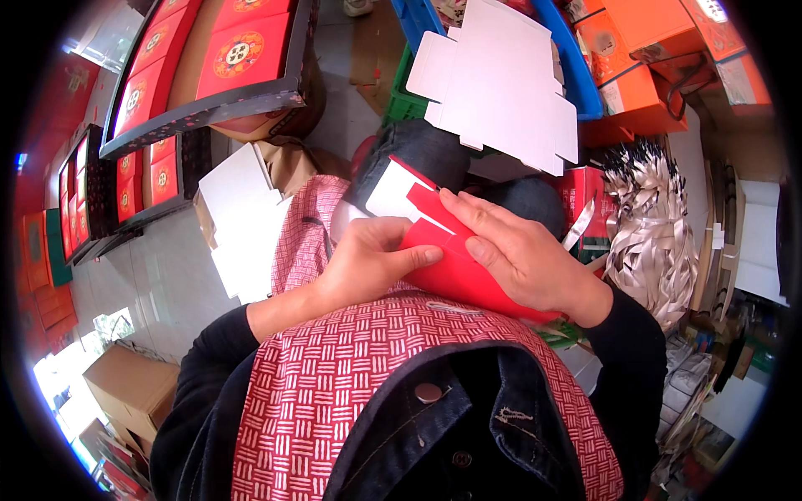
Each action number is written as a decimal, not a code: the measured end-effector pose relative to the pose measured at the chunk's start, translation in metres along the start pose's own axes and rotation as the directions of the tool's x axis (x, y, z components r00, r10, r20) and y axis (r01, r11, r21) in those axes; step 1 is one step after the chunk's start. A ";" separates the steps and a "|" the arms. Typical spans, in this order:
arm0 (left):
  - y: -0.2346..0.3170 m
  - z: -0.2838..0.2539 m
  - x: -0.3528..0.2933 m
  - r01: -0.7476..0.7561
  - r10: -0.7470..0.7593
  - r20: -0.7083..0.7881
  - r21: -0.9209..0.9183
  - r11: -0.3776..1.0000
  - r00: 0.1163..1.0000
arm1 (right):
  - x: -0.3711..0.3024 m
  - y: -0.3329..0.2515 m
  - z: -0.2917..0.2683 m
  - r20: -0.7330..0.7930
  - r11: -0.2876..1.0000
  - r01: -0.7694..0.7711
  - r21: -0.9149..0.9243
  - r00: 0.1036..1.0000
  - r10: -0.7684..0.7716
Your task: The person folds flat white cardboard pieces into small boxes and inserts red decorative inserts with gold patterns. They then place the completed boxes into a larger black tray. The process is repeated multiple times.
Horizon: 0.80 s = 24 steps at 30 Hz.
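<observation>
A red cardboard box (pixel 455 271), partly folded and white on its inner side, rests over my lap against the patterned apron (pixel 334 367). My left hand (pixel 376 255) grips its left side, thumb on the red face and the other fingers mostly hidden behind. Across the upper right of the box lies my right hand (pixel 518 250), its fingers stretched together along a folded edge and its thumb on the red panel. A white inner flap (pixel 397 188) sticks out beyond the hands toward my knees.
Flat white card blanks (pixel 501 75) lie over a blue crate (pixel 576 58) ahead. More white blanks (pixel 238 217) lean at the left. Black trays (pixel 284 92) hold red boxes. Orange boxes (pixel 643 42) stand at the far right, above a bundle of beige ribbon handles (pixel 647 242).
</observation>
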State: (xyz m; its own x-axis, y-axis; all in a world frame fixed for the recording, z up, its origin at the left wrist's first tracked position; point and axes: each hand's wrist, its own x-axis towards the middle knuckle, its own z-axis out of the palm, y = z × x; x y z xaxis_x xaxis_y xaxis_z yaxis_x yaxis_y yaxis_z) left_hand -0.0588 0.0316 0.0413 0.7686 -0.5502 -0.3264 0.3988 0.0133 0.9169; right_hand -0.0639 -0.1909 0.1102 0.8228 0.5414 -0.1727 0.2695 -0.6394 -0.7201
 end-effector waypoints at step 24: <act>-0.006 -0.005 0.000 -0.386 0.386 0.128 -0.024 0.922 0.914 | -0.001 -0.002 -0.003 -0.006 1.000 0.021 0.014 1.000 -0.021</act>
State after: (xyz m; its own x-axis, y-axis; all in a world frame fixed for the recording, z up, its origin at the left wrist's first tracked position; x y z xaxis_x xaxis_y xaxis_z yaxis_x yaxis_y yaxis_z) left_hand -0.0585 0.0352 0.0346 0.7924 -0.6041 0.0848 0.0832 0.2447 0.9660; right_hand -0.0638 -0.1913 0.1140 0.8198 0.5517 -0.1536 0.2798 -0.6198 -0.7332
